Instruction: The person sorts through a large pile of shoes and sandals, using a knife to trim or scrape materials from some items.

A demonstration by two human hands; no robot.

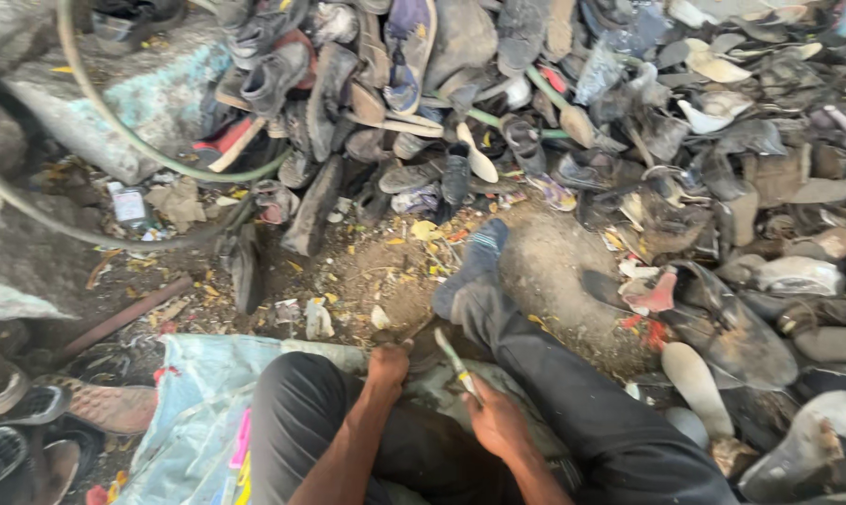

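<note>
While person sits low on pale blue plastic sheet, left hand presses down, fingers curled onto dark worn shoe piece between knees. Right hand just beside, clamped round thin pale-bladed knife, blade angled up toward shoe piece. Hands close, not touching. Dark-socked foot stretched over bare dirt. Heap of old grey shoes and soles beyond.

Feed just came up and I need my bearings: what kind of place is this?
Probably an outdoor shoe-scrap sorting or recycling spot. A big heap of worn shoes and loose soles covers bare, littered dirt ground, and the right hand holds a thin blade-like tool.
</note>
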